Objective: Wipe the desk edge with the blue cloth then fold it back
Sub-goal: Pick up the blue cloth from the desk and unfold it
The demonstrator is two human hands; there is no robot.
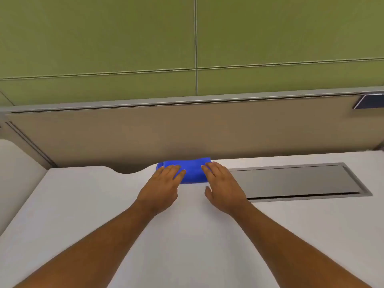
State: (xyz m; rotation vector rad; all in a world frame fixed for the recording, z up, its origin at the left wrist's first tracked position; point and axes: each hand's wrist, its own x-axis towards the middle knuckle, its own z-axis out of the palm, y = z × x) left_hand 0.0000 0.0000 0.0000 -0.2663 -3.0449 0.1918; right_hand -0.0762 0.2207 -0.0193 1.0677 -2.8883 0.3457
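Both forearms reach across our white bench (83, 204) as left hand (161, 187) and right hand (223, 190) press flat, fingers spread, gripping nothing, on the folded blue cloth (192, 171) at the far edge, apparently finishing.

**Desk surface and what lies on it**

White desk (83, 204), matte top, far edge butting a tan partition with a curved notch cut in left of centre. Blue cloth (191, 172) lies folded at that far edge (just right of the notch). Left hand (162, 188) and right hand (223, 189) rest flat, fingers on the cloth's ends. Grey recessed cable hatch (295, 180) set flush to the right, lid down.
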